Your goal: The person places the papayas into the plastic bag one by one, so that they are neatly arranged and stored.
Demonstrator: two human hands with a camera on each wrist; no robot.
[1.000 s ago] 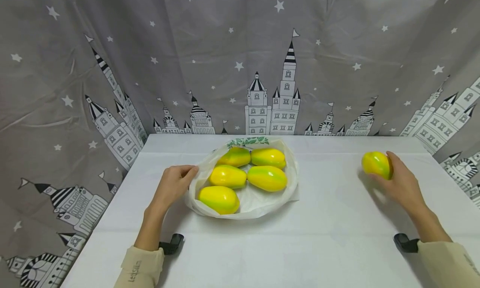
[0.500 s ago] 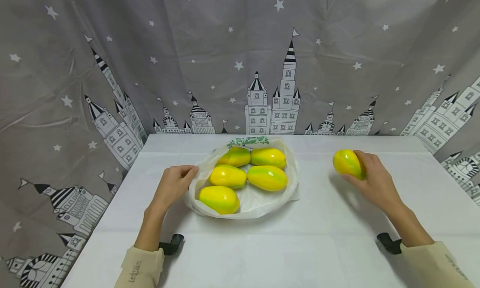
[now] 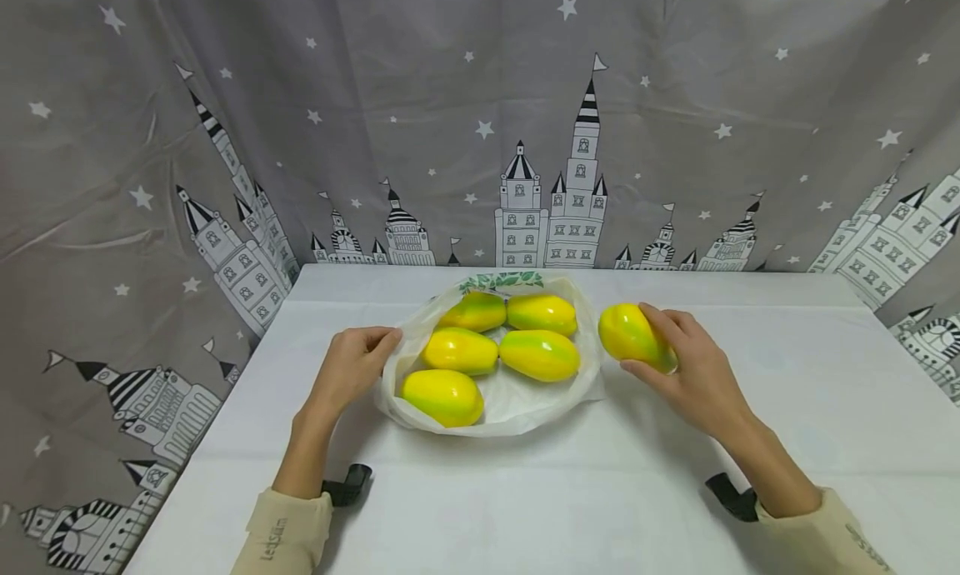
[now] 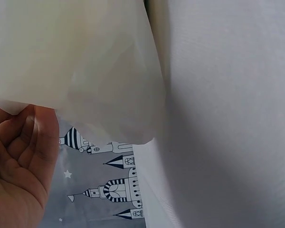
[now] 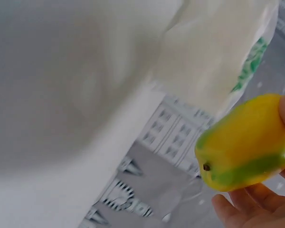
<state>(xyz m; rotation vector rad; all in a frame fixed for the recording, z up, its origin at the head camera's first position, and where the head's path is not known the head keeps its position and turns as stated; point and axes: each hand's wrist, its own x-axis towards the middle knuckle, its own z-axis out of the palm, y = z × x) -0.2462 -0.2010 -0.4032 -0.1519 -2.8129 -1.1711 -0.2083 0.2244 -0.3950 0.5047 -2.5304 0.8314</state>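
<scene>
A white plastic bag [image 3: 525,417] with a green leaf print lies with its mouth spread wide. Several yellow-green mangoes [image 3: 538,356] rest inside it. At the bag's left rim, my left hand [image 3: 348,371] pinches the edge between thumb and fingers; the left wrist view shows the bag wall [image 4: 109,71] over that hand [image 4: 21,161]. Just right of the bag, my right hand [image 3: 693,375] grips another mango [image 3: 628,335] above the table. In the right wrist view this mango [image 5: 247,142] has its stem end exposed, near the bag's printed edge [image 5: 213,52].
A white cloth covers the table [image 3: 540,508]. Behind it hangs a grey curtain [image 3: 435,75] printed with castles and stars. Black wrist mounts [image 3: 348,485] sit near both beige sleeves.
My right hand has carried the mango leftward from the right side of the table to the bag's right edge. The left hand keeps its hold on the rim.
</scene>
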